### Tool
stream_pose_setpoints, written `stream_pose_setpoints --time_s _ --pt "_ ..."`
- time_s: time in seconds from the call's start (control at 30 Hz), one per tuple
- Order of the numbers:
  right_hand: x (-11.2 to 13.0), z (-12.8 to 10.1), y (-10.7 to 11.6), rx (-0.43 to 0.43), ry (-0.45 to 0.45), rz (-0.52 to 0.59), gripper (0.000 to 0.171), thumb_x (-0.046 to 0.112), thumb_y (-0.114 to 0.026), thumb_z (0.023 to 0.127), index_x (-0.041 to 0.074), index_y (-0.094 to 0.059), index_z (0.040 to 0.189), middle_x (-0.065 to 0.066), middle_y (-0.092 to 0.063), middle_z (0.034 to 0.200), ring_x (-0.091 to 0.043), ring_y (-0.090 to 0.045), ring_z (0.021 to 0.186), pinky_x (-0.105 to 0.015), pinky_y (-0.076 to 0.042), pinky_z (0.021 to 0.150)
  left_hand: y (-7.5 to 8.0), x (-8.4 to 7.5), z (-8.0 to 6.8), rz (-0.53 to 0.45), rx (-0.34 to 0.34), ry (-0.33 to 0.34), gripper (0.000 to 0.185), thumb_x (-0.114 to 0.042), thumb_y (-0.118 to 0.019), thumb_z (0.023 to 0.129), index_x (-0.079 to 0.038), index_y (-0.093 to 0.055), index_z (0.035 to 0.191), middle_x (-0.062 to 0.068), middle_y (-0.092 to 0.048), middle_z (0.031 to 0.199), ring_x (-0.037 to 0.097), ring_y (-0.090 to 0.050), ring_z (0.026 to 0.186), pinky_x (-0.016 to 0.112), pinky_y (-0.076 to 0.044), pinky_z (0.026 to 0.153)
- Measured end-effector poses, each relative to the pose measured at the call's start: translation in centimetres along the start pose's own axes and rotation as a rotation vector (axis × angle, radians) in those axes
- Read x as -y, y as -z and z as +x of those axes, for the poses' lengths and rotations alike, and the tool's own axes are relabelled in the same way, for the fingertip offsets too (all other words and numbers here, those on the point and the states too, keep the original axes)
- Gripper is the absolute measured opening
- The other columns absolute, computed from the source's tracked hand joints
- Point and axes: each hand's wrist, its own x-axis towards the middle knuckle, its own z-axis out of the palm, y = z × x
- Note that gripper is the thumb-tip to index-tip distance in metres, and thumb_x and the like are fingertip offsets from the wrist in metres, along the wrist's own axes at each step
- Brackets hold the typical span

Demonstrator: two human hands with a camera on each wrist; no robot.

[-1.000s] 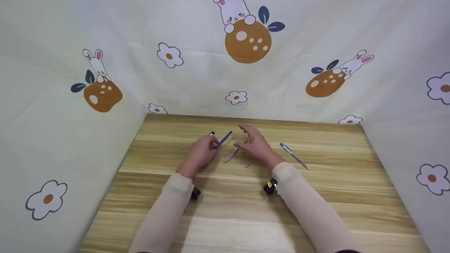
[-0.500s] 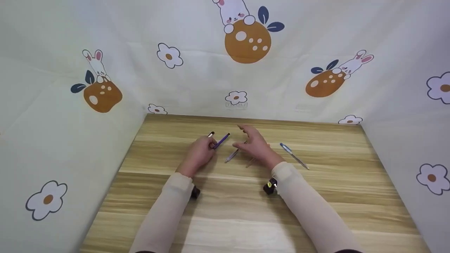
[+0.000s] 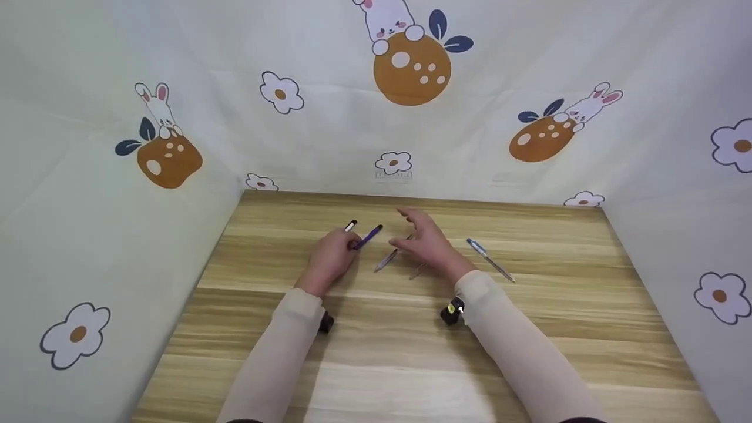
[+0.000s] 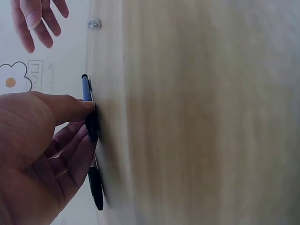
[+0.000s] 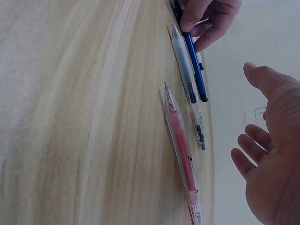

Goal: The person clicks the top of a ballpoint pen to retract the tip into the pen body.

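My left hand point(image 3: 330, 258) pinches a blue pen point(image 3: 369, 237) between thumb and fingers, low over the table. In the left wrist view the pen's black end point(image 4: 92, 127) shows below the thumb. Another pen with a black end point(image 3: 351, 225) lies just past the left hand, partly hidden by it. My right hand point(image 3: 432, 244) hovers with fingers spread and nothing in its grasp. Under and beside it lie a clear pen with black parts point(image 5: 183, 61) and a red pen point(image 5: 180, 145); in the head view the hand covers part of both.
Right of the right hand lies a clear pen with a light blue end point(image 3: 491, 259). The wood-grain table point(image 3: 388, 364) is bounded by a cloth wall point(image 3: 329, 135) at the back and sides, printed with rabbits, oranges and flowers.
My left hand has shifted slightly left and toward me, with the blue pen's far end coming lower. The right hand stays in place.
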Motion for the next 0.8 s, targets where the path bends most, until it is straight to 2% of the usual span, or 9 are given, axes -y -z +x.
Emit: stream_pose_setpoints --time_s 0.27,0.57,0.8 --pt "-0.1 -0.2 0.2 0.002 -0.011 0.017 0.082 0.025 -0.086 0.099 0.011 -0.044 0.168 -0.016 -0.046 0.167 -0.037 -0.043 0.154 -0.052 -0.041 0.125 0.0 0.0 0.2 -0.020 0.019 0.018 0.018 -0.005 -0.079 0.100 -0.007 -0.083 0.117 0.012 -0.078 0.115 0.031 -0.074 0.110 0.048 -0.060 0.098" --pt "-0.7 -0.6 0.6 0.004 -0.025 0.011 0.082 0.026 -0.087 0.099 0.008 -0.045 0.167 -0.016 -0.046 0.167 -0.036 -0.043 0.154 -0.053 -0.038 0.126 0.3 0.0 0.3 -0.049 0.040 0.049 0.025 -0.006 -0.081 0.095 -0.006 -0.082 0.121 0.010 -0.079 0.114 0.030 -0.073 0.110 0.048 -0.059 0.100" --pt "-0.9 -1.0 1.1 -0.002 -0.020 -0.004 0.082 0.022 -0.087 0.098 0.007 -0.046 0.166 -0.019 -0.047 0.166 -0.040 -0.045 0.152 -0.054 -0.039 0.126 0.4 -0.2 0.3 -0.060 0.008 0.052 0.026 -0.010 -0.080 0.095 -0.007 -0.081 0.121 0.006 -0.077 0.110 0.026 -0.072 0.105 0.046 -0.059 0.095"
